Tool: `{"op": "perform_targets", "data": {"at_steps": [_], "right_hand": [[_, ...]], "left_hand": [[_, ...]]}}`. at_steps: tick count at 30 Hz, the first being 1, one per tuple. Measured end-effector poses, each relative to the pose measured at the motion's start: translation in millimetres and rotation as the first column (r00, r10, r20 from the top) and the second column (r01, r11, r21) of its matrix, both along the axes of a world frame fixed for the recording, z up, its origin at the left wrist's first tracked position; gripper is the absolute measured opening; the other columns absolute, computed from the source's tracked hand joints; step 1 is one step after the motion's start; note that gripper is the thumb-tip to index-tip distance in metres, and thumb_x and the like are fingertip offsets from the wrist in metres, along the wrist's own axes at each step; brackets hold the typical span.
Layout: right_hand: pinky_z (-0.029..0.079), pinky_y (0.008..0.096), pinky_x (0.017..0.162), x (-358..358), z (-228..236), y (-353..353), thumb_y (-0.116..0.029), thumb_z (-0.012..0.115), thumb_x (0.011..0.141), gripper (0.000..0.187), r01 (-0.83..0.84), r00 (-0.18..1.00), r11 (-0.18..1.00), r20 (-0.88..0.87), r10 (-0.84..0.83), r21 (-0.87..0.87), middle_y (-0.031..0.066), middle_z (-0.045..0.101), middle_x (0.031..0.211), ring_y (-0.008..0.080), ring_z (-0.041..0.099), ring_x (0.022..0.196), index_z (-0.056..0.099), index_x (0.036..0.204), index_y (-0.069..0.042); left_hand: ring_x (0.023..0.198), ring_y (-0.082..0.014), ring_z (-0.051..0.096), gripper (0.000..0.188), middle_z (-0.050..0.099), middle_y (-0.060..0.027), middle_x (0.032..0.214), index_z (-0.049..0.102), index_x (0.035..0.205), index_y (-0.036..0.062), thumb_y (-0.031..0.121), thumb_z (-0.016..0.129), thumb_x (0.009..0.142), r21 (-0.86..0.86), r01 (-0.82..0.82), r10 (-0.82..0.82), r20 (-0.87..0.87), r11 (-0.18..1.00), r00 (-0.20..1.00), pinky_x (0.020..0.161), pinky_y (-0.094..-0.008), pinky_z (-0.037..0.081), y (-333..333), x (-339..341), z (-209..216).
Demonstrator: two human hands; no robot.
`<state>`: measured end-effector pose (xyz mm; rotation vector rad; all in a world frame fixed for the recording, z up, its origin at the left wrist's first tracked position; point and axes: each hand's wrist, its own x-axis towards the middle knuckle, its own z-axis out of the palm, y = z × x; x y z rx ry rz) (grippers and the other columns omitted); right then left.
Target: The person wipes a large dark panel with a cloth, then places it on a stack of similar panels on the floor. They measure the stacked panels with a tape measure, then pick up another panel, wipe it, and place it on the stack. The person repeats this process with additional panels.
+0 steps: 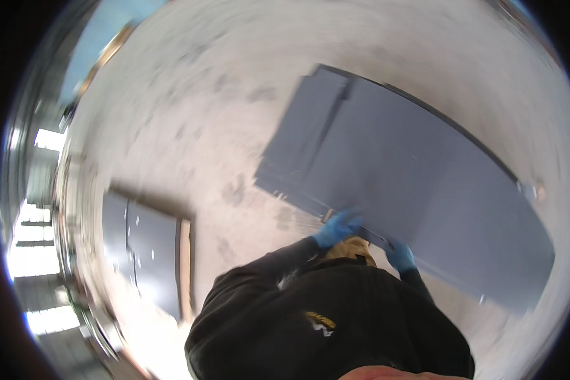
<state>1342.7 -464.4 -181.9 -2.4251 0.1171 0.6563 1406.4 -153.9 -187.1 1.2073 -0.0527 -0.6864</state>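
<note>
Has left hand [340, 227] and right hand [400, 256] at near edge of panel [402, 171]; cannot tell whether clamped or merely resting. Could tip through uneven hold.

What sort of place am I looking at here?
Probably a workshop or warehouse: a wide, pale, dark-smudged floor, a large grey panel under the hands, and a smaller grey panel off to the left.

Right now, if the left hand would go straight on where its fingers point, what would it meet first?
Most likely the large grey panel: the left hand is at its near edge, pointing across it. Blur and depth leave unclear whether they touch.
</note>
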Motion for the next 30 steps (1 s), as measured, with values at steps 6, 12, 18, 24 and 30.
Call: {"op": "perform_targets", "data": {"at_steps": [6,12,18,24,30], "right_hand": [[0.051,0.0558,0.077,-119,-52,-65,-0.026,0.056,0.101,0.028,0.263,0.952,0.948,-0.114,-0.285,-0.176,0.0291,0.069,0.102,0.0501,0.067,0.099,0.069,0.102,-0.001],[0.051,0.0531,0.075,-128,-99,-82,-0.025,0.056,0.101,0.027,-0.024,0.957,0.945,-0.279,-0.072,-0.327,0.0273,0.070,0.100,0.0458,0.069,0.092,0.068,0.100,-0.001],[0.051,0.0505,0.073,-42,-104,-59,-0.025,0.057,0.101,0.027,-0.312,0.948,0.900,-0.152,0.278,-0.303,0.0255,0.070,0.098,0.0416,0.070,0.085,0.068,0.098,-0.001],[0.050,0.0438,0.071,-21,-81,-66,-0.024,0.061,0.099,0.025,-0.332,0.932,0.912,-0.068,0.357,0.241,0.0239,0.068,0.089,0.0246,0.066,0.077,0.065,0.091,0.000],[0.051,0.0471,0.075,-69,-125,-191,-0.027,0.058,0.101,0.029,-0.500,0.791,0.842,-0.288,0.540,0.205,0.0247,0.068,0.089,0.0290,0.067,0.083,0.064,0.092,0.000]], "left_hand": [[0.135,-0.0303,0.060,0.056,0.064,-0.0204,0.143,0.061,0.144,0.0035,0.041,0.067,0.102,0.510,-0.043,-0.079,0.215,0.859,0.973,0.114,-0.0406,0.047,-4,-26,-7],[0.100,-0.0276,0.077,0.061,0.076,-0.0160,0.119,0.067,0.130,-0.0028,0.050,0.067,0.099,0.422,-0.173,0.284,-0.216,0.890,0.934,0.093,-0.0393,0.060,83,-87,6],[0.085,-0.0249,0.079,0.053,0.076,-0.0157,0.105,0.068,0.124,-0.0049,0.042,0.066,0.101,0.592,-0.252,0.512,-0.323,0.765,0.796,0.072,-0.0335,0.061,120,-183,2],[0.080,-0.0266,0.079,0.053,0.077,-0.0153,0.104,0.070,0.119,-0.0040,0.044,0.061,0.101,0.668,-0.315,0.666,-0.363,0.674,0.652,0.075,-0.0357,0.063,55,-267,-18],[0.093,-0.0315,0.077,0.054,0.078,-0.0193,0.097,0.079,0.100,-0.0013,0.050,0.062,0.095,0.863,-0.114,0.622,-0.257,0.492,0.740,0.086,-0.0415,0.059,-58,-336,-62]]}}
